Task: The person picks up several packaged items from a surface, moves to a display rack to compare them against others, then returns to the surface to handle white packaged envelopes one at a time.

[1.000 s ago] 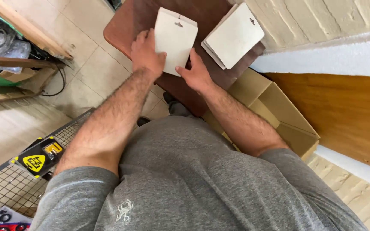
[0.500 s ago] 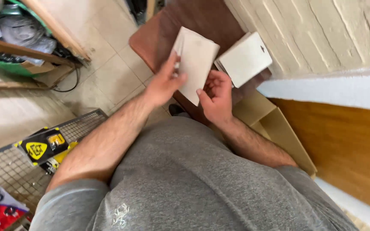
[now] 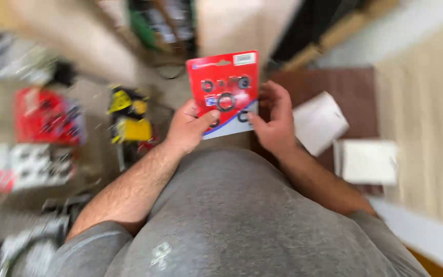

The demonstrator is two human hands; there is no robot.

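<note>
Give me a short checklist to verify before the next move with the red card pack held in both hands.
1. Left hand grips the red card pack at its lower left: ok.
2. Right hand supports the right edge: ok.
3. Printed front with black rings faces the camera: ok.
4. Pack sealed and complete: cannot tell, picture blurred.
5. White cards on the brown surface lie apart from the hands: ok.
</note>
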